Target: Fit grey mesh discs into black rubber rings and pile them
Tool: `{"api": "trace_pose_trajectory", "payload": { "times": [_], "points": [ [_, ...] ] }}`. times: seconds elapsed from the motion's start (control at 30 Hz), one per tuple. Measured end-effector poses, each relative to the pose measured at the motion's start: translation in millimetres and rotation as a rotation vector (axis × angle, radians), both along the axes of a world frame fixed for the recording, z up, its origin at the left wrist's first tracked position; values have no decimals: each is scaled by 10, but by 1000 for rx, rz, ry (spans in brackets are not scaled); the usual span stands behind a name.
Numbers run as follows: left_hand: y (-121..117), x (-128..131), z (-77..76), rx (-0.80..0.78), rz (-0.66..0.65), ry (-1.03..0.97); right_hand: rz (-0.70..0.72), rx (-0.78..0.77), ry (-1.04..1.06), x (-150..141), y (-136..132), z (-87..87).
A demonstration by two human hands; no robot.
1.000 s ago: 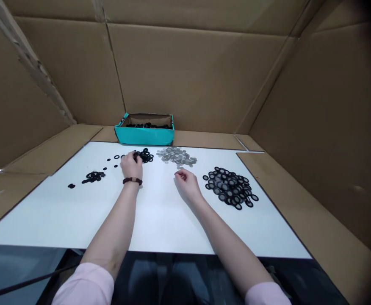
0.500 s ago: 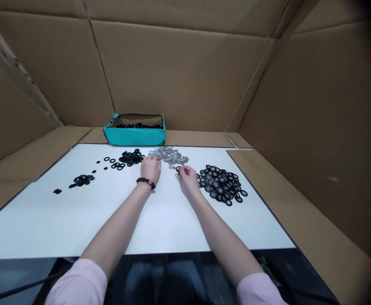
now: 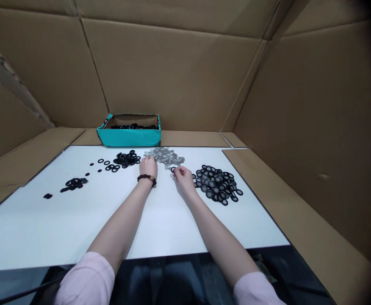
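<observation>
My right hand (image 3: 184, 178) pinches a black ring (image 3: 173, 169) between thumb and fingertips, low over the white board. A pale, clear-looking disc (image 3: 172, 175) shows just under that ring. To the left, my left hand (image 3: 148, 167) has its fingers curled down at the near edge of a pile of translucent grey discs (image 3: 166, 156); its fingertips are mostly hidden, and I cannot make out what is in them. A pile of black rings (image 3: 127, 158) lies right beside the left hand. On the right is a larger heap of black rings with grey centres (image 3: 217, 184).
Behind the piles, a teal box (image 3: 128, 137) holds more black pieces. A small black cluster (image 3: 74, 184) and several loose rings and dots lie on the left of the white board (image 3: 77, 228). Cardboard walls (image 3: 173, 72) enclose the back and sides.
The view has shifted slightly, so everything sits a little farther left. My left hand's fingers are more tucked down beside the grey discs. The right hand keeps its pinch on the ring.
</observation>
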State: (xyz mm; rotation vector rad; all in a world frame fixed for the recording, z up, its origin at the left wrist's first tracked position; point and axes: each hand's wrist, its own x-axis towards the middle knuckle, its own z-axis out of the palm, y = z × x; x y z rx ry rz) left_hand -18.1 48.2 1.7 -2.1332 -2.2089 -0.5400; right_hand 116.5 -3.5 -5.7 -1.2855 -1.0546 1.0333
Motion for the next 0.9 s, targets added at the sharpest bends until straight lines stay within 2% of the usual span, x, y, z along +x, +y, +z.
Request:
{"api": "trace_pose_trajectory", "payload": {
  "times": [0.2, 0.43, 0.5, 0.7, 0.8, 0.9],
  "points": [
    [-23, -3, 44, -44, -65, 10, 6, -14, 6, 4, -3, 13],
    [-29, -18, 73, -19, -72, -103, 9, -17, 19, 2, -11, 22],
    [-30, -17, 70, -5, -87, -229, 8, -21, 21, 4, -2, 19],
    [-168, 91, 38, -89, -174, -852, 22, -36, 43, -13, 32, -23],
    [-309, 139, 34, -124, -211, -958, 67, -74, 86, -37, 28, -44],
    [-403, 137, 29, -115, -190, -944, 118, -85, 113, -53, 8, -50]
  ]
}}
